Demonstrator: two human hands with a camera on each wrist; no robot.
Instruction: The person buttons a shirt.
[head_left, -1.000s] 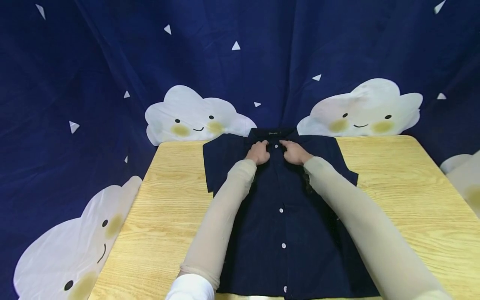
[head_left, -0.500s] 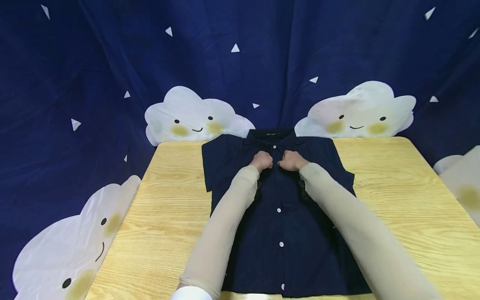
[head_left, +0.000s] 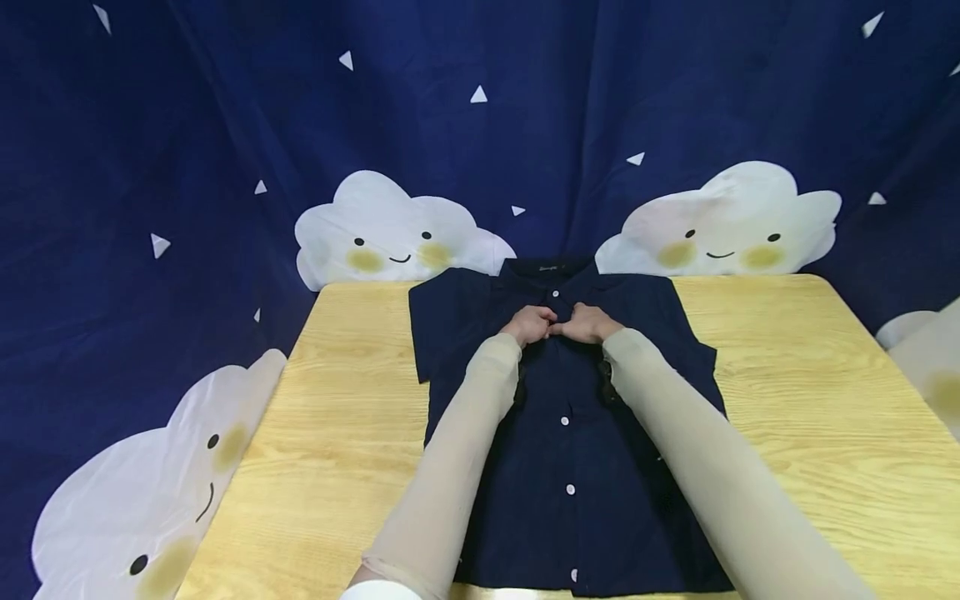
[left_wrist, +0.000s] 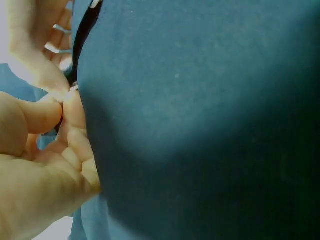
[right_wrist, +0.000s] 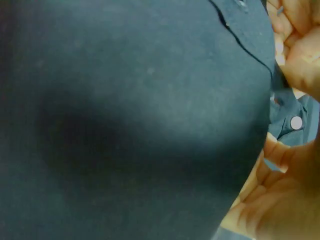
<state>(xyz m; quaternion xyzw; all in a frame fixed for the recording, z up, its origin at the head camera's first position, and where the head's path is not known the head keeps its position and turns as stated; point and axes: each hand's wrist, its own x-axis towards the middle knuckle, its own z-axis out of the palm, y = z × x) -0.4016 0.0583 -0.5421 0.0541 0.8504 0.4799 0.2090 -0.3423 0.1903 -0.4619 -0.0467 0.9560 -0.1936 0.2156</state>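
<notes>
A dark navy short-sleeved shirt (head_left: pixel 517 492) lies spread front up, its collar (head_left: pixel 551 268) at the far edge of the table. White buttons run down its front placket; one button (head_left: pixel 556 293) shows just below the collar. Below that button, my left hand (head_left: pixel 531 325) pinches the placket cloth between thumb and fingers. My right hand (head_left: pixel 588 323) meets it from the other side, thumb toward the left hand, fingers curled at the same placket. In the right wrist view a pale button (right_wrist: pixel 296 122) shows between the two hands. Cloth covers part of the fingertips in both wrist views.
The shirt lies on a light wooden table (head_left: pixel 337 400). Behind and beside it hangs a dark blue curtain (head_left: pixel 420 100) with white triangles and smiling clouds (head_left: pixel 727 217). Pale sleeves cover both forearms.
Both hands have come down from the top button to the placket below it. They have since drawn together until they nearly touch. The shirt stays in place.
</notes>
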